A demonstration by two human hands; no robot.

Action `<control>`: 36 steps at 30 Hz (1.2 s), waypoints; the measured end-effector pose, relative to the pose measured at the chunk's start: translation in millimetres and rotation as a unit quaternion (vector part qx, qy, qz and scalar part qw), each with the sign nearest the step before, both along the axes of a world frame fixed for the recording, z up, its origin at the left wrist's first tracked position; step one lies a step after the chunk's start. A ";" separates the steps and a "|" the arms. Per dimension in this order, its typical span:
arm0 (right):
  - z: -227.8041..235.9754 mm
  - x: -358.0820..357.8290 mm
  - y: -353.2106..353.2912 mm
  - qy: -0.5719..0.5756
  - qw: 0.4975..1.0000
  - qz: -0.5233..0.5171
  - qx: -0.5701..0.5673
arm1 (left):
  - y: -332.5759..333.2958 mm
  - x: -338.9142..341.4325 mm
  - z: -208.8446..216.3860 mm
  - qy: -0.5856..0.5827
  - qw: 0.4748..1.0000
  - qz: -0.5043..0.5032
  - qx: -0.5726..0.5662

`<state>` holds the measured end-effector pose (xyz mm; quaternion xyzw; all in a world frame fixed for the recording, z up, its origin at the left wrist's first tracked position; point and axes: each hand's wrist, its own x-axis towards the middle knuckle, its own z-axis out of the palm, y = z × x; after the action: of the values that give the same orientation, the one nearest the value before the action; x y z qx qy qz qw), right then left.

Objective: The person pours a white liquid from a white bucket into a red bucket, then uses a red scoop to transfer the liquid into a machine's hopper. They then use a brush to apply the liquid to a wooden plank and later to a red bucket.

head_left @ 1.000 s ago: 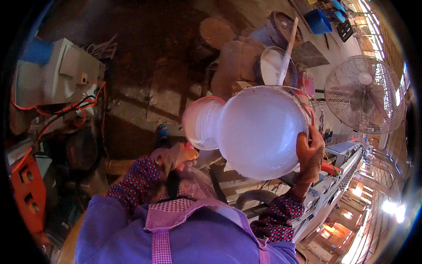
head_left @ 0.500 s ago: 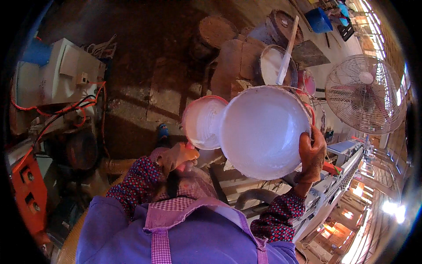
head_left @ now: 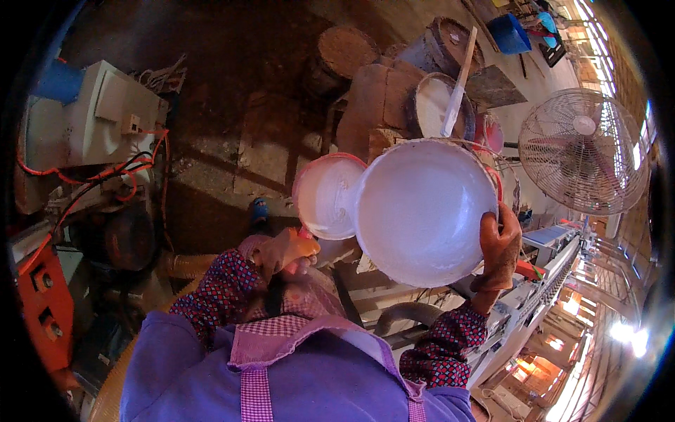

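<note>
My left hand (head_left: 290,253), in an orange-brown glove, is closed around the short red handle of a dipper (head_left: 323,197). The dipper has a red rim, and its inside is coated or filled with white. Against its right side leans a large round bucket (head_left: 425,211), its white inner wall and bottom facing me. White material joins the two at their touching rims; whether it is flowing I cannot tell. My gloved right hand (head_left: 500,243) grips the bucket's right rim, thumb inside and fingers outside. The bucket's outer side is mostly hidden.
Beyond the bucket stands an open pail (head_left: 436,105) with a flat stick (head_left: 460,81) across it. Brown drums (head_left: 344,53) stand farther back. A large caged fan (head_left: 585,151) is at right, a grey electrical cabinet (head_left: 112,116) with cables at left. A long machine (head_left: 541,267) runs along the right.
Both hands keep their holds in nearly the same places. The white surface inside the dipper looks smoother than before, with fewer ripples.
</note>
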<state>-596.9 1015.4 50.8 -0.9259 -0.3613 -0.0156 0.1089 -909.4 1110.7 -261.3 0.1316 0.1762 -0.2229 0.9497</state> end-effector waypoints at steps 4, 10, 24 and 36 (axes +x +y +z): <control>-1.4 2.8 -2.2 -0.008 1.000 0.000 -0.004 | -5.1 1.0 4.0 0.072 0.994 0.000 0.078; 4.9 -4.5 1.6 0.001 1.000 0.000 -0.006 | -3.0 3.9 18.7 0.122 0.992 0.021 0.036; 4.8 -5.2 3.9 0.004 1.000 0.012 0.011 | -4.4 0.1 30.9 0.105 0.991 0.068 0.049; 2.7 -2.3 -0.7 -0.016 1.000 0.000 0.004 | -0.5 0.8 37.9 0.119 0.987 0.080 0.078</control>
<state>-599.2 1014.7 53.5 -0.9251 -0.3629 -0.0316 0.1074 -908.6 1110.2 -223.4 0.1632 0.3147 -0.1464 0.9235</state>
